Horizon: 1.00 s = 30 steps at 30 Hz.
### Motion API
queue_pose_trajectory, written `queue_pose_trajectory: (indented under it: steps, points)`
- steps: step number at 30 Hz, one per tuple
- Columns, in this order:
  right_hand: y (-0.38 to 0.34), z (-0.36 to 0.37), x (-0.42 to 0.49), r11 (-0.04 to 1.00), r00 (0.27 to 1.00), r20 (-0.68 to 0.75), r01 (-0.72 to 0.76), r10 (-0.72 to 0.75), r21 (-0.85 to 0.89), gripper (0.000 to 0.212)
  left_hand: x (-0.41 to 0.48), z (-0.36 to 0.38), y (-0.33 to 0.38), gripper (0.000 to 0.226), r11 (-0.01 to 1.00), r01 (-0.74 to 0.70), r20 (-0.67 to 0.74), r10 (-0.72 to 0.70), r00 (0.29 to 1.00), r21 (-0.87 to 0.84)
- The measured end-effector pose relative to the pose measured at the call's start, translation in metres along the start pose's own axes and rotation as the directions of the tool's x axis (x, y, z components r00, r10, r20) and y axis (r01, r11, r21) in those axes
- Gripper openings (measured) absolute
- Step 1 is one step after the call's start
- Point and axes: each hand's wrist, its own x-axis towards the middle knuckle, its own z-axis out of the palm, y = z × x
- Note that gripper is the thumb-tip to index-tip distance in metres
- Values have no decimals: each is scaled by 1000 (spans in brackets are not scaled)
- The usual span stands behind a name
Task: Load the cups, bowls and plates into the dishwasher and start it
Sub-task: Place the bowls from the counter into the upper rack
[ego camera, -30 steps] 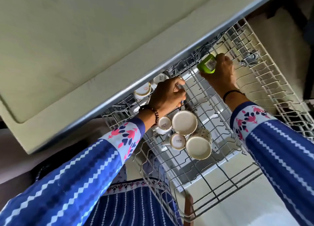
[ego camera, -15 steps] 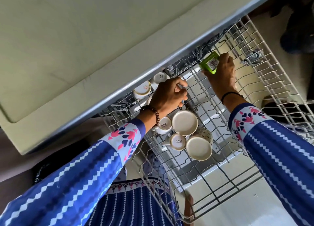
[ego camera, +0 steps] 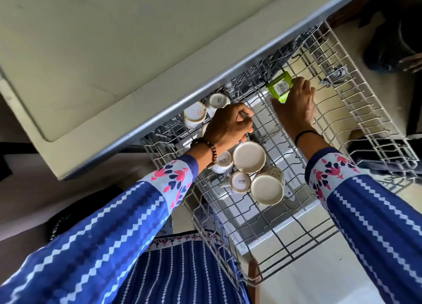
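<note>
1. where the pale desk [ego camera: 102,52] with its grey metal edge overhangs on the left, the wire rack [ego camera: 285,242] of the dishwasher stands pulled out from under it.
2. at the rack's back left, two rear cups [ego camera: 195,114] sit upside down just beside each other, partly under the desk's edge.
3. the left hand [ego camera: 228,126], with a bead bracelet [ego camera: 209,149] at the wrist, is low over the rack just right of them. its fingers are curled tight, but i cannot tell whether they clasp anything, since the palm side is hidden.
4. just nearer than that hand, four front cups [ego camera: 249,157] are packed together bottoms up and touching. two small ones read "sista".
5. further right, toward the rack's back, the green cup [ego camera: 279,90] is tilted, its labelled base facing the camera. i cannot tell whether it rests on the wires.
6. the right hand [ego camera: 294,108], a black band [ego camera: 304,134] on its wrist, has its fingers clamped on that green cup's side.
7. both arms wear blue sleeves [ego camera: 376,223] with white zigzag stripes.
</note>
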Motion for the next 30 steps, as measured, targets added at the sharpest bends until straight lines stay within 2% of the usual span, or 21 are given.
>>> queue_pose_trajectory:
  steps: [3,8,11,17,21,25,30]
  points:
    - [-15,-15,-26,998,999,-21,36,-34,55,44,-11,-4,10,23,998,-22,-8,22,1000,53]
    - [-45,-42,-78,955,984,-128,153,-124,253,16,-40,-13,28,17,991,-57,-17,59,998,120]
    - [-66,-62,-110,940,987,-104,148,-121,306,13,-69,-24,43,17,979,-115,-15,120,993,171]
    - [-107,-113,-164,878,982,-143,173,-120,447,16,-135,-59,67,20,910,-272,-113,320,941,313]
    - [-155,-150,-192,813,959,-157,283,-236,509,15,-179,-102,80,16,893,-311,-273,404,873,326]
    - [-214,-174,-206,726,907,-140,404,-397,557,16,-212,-155,81,15,929,-251,-451,353,820,271]
    - [-298,-183,-217,640,826,-86,492,-557,590,16,-252,-223,70,14,954,-214,-648,300,700,211]
